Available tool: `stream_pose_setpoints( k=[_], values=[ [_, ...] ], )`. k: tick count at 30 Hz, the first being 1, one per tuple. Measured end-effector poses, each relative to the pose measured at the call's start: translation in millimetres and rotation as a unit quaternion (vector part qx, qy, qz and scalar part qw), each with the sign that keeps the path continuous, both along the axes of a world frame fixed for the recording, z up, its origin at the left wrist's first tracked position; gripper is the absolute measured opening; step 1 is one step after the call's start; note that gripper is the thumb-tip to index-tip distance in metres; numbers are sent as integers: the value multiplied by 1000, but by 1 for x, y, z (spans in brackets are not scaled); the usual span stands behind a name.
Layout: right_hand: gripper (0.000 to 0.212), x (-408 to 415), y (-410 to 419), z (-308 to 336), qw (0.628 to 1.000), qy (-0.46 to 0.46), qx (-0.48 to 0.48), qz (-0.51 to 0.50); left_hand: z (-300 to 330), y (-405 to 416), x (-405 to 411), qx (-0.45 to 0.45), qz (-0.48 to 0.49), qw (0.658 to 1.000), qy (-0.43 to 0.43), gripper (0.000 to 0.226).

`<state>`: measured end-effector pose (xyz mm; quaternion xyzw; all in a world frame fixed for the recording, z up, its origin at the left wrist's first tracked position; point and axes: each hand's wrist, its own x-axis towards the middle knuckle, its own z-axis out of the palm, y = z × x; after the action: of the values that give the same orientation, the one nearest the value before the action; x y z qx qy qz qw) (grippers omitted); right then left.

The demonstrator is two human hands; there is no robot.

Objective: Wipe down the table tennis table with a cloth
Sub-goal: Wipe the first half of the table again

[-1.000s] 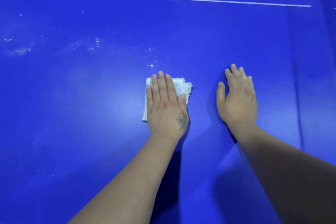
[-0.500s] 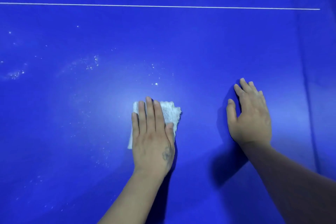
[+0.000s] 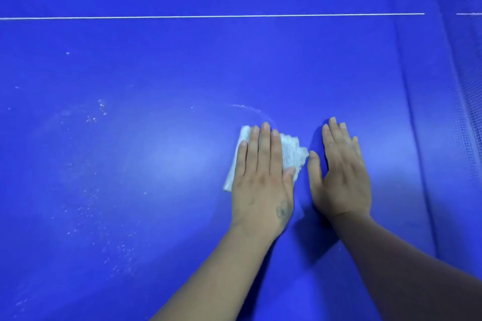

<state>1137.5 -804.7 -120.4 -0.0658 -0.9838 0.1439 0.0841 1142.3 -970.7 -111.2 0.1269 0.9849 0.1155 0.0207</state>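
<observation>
The blue table tennis table (image 3: 156, 65) fills the view, with a thin white line (image 3: 208, 17) running across it at the far side. A folded white cloth (image 3: 293, 154) lies on the table near the middle right. My left hand (image 3: 262, 180) lies flat on the cloth, fingers straight, pressing it onto the surface and hiding most of it. My right hand (image 3: 341, 172) rests flat on the bare table just right of the cloth, its thumb nearly touching the cloth's edge.
White dust specks (image 3: 101, 109) are scattered over the left part of the table, with more near the lower left (image 3: 122, 250). A faint curved smear (image 3: 245, 107) sits just beyond the cloth. The net (image 3: 469, 125) stands along the right edge.
My left hand has slid the cloth to the right, up close to my right hand. The specks that lay just beyond the cloth are gone, leaving a curved smear.
</observation>
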Motion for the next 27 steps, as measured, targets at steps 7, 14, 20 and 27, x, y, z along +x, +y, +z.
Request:
stream_pose_setpoints(
  k=[7,14,20,27],
  values=[
    [63,1,3,-3,1000,0,10,10,6,-75,2,-37,71,997,-13,68],
    [61,1,3,-5,1000,-6,2,5,4,-41,-121,-4,190,982,-14,73],
    [58,0,3,-5,1000,-2,8,4,4,36,-110,32,31,999,12,68],
    [57,0,3,-4,1000,3,16,9,7,-25,-29,-5,-73,997,3,63]
  ],
)
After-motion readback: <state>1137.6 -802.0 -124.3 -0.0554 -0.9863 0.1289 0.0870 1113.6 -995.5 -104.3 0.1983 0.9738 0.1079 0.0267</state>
